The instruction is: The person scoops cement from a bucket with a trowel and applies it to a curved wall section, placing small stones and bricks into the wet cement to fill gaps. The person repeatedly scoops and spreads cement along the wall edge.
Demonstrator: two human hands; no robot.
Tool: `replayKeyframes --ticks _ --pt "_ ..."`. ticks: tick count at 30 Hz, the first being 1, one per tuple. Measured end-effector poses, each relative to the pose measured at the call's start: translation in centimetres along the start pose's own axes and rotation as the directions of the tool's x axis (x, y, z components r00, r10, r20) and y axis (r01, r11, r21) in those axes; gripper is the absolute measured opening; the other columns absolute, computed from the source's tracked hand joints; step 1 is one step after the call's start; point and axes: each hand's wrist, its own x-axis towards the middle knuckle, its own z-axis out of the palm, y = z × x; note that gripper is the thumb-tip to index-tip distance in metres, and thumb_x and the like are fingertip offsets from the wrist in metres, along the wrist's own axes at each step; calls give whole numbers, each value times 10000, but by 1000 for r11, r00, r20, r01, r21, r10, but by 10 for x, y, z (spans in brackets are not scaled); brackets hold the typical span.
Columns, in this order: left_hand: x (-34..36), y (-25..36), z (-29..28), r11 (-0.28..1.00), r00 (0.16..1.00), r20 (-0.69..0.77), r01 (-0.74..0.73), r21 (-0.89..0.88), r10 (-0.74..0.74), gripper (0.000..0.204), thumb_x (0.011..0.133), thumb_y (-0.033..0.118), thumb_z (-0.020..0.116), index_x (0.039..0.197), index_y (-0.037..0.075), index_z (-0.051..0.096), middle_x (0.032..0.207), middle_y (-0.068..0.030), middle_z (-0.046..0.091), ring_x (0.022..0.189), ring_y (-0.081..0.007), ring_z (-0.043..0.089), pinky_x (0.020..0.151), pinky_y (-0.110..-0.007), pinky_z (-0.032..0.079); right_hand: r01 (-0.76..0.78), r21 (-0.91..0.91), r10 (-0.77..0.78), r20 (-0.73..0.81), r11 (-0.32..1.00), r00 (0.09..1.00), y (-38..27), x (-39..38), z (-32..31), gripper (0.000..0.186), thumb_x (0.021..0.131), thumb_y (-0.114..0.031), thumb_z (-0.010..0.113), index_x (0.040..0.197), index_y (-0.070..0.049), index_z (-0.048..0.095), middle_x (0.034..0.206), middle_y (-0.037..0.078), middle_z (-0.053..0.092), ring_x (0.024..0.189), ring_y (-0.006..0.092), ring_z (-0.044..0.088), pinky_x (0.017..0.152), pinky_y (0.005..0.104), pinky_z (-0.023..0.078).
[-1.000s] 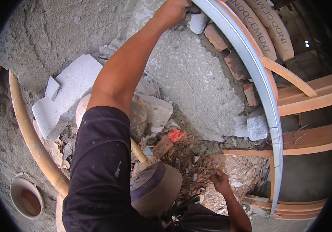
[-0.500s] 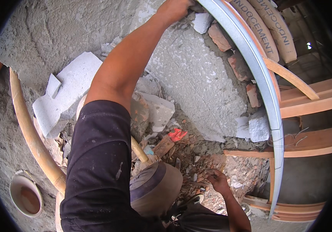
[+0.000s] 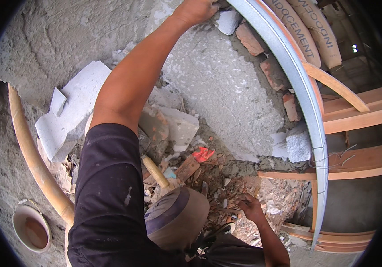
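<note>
My left arm, in a dark sleeve, stretches up across the view. My left hand [image 3: 195, 12] is at the top edge with its fingers curled in beside a white stone [image 3: 228, 22] and a pale grey metal strip [image 3: 284, 53]; what they close on is hidden. Low on the right, over brick rubble [image 3: 226, 196], what looks like my right hand [image 3: 252, 208] has its fingers loosely bent and apart, with nothing clear in them. Between the arms is a rounded grey cap [image 3: 184, 218] with a purple band. A wooden handle [image 3: 155, 171] lies beyond it.
Broken brick [image 3: 249, 39] lines the metal strip. Right of it are wooden boards [image 3: 360, 118], thin wire [image 3: 344, 156] and paper sacks [image 3: 291, 33]. At left, a bamboo pole [image 3: 35, 149], a bucket [image 3: 31, 227] and white slabs [image 3: 73, 111] stand against rough mortar [image 3: 75, 31].
My left hand and forearm have shifted slightly left along the top. More of the wooden handle shows beside my sleeve. The lower right hand has hardly moved.
</note>
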Motion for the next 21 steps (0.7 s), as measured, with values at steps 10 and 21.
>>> replayKeyframes --ticks 10,21 --pt "-6 -4 -3 907 912 169 397 -143 -373 181 859 125 708 999 19 748 1051 -184 708 1024 -348 651 896 -408 510 50 -41 -48 41 998 998 -6 6 1 199 935 -79 668 1124 -17 661 994 69 710 909 132 669 798 293 540" --pt "4 -15 18 914 954 114 299 -275 -277 273 844 -67 616 1090 -7 718 1147 -221 688 1059 -365 663 925 -399 529 58 -42 -56 43 997 998 -2 15 3 149 934 -95 698 1053 -14 656 948 36 678 900 118 642 809 286 514"
